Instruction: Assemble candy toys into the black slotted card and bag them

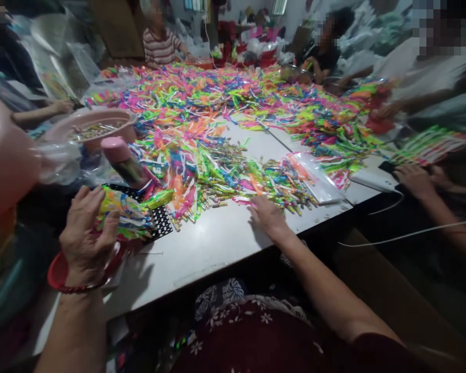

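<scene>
My left hand (86, 228), a dark red bracelet at its wrist, is at the near left with thumb and fingers apart. It rests against a bundle of neon plastic strips (126, 215) lying on a black tray with white dots (162, 221). My right hand (268, 217) reaches to the near edge of a big heap of similar strips (186, 171). Its fingers are bent down and pinched at a pink strip (243, 201); the fingertips are partly blurred. Many of the strips end in thin gold-coloured tubes.
A pink-capped bottle (120, 160) stands behind the tray. A pink basin (97, 127) holds small pieces, and a red bowl (58, 272) sits below my left hand. Clear plastic bags (320, 181) lie on the white table (213, 241). Several people work around it; a co-worker's hands (415, 178) are at right.
</scene>
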`<state>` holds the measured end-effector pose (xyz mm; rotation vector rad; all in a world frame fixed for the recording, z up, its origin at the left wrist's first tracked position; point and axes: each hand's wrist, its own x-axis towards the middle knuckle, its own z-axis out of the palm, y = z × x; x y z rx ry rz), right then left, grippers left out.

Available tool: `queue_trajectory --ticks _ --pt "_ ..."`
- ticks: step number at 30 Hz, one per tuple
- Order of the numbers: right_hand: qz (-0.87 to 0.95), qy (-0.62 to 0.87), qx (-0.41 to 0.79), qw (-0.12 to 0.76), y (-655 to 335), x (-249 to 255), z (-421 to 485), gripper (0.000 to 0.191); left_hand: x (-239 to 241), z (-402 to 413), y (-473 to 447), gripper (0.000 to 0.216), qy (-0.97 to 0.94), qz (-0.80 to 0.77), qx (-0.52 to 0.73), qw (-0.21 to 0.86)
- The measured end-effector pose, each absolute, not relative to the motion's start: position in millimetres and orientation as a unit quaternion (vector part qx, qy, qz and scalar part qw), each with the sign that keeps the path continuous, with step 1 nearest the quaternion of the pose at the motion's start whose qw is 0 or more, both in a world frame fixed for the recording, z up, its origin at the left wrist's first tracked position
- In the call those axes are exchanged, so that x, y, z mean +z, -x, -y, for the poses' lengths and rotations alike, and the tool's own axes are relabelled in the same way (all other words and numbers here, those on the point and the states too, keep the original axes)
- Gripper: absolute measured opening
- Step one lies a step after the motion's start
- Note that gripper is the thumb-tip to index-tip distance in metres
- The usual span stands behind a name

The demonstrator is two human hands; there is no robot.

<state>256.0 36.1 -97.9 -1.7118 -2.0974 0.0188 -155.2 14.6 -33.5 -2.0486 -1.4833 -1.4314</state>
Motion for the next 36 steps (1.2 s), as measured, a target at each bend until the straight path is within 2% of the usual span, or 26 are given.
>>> queue_trajectory --ticks 3,5,9,11,13,15,17,20,22,24,27,30,36 --pt "0.709 0.674 -0.004 0.207 -295 -94 -45 0.028 -33 -19 154 0.052 0.708 0.501 -0.485 0.112" --pt "0.688 0.706 0.009 0.167 -296 -89 -54 0.034 -35 -23 155 0.05 0.718 0.498 -0.474 0.112" --pt "0.671 0.736 0.032 0.083 -278 -78 -66 0.024 -37 -25 162 0.048 0.741 0.491 -0.442 0.122" --pt "0.676 0.731 0.032 0.088 -275 -77 -67 0.022 -36 -21 166 0.046 0.756 0.492 -0.415 0.116" --pt "0.678 0.72 0.051 0.142 -275 -82 -67 0.024 -33 -18 169 0.041 0.769 0.495 -0.392 0.104" --pt "0.671 0.692 0.137 0.229 -269 -93 -70 0.028 -32 -18 173 0.037 0.777 0.498 -0.374 0.097" --pt "0.65 0.635 0.29 0.3 -252 -104 -73 0.034 -31 -20 175 0.037 0.785 0.5 -0.356 0.087" --pt "0.608 0.508 0.503 0.344 -200 -112 -68 0.047 -32 -22 176 0.037 0.79 0.5 -0.346 0.075" --pt "0.61 0.436 0.567 0.341 -158 -113 -63 0.047 -32 -21 175 0.037 0.791 0.495 -0.351 0.074" --pt "0.639 0.391 0.572 0.332 -115 -113 -60 0.037 -31 -20 173 0.037 0.79 0.492 -0.357 0.075" --pt "0.717 0.351 0.493 0.345 -63 -117 -62 0.021 -30 -19 172 0.038 0.79 0.494 -0.357 0.07" --pt "0.774 0.332 0.412 0.347 -31 -123 -67 0.02 -30 -19 173 0.04 0.791 0.494 -0.355 0.061" --pt "0.812 0.344 0.361 0.303 -15 -129 -70 0.018 -31 -19 175 0.043 0.792 0.489 -0.361 0.05"
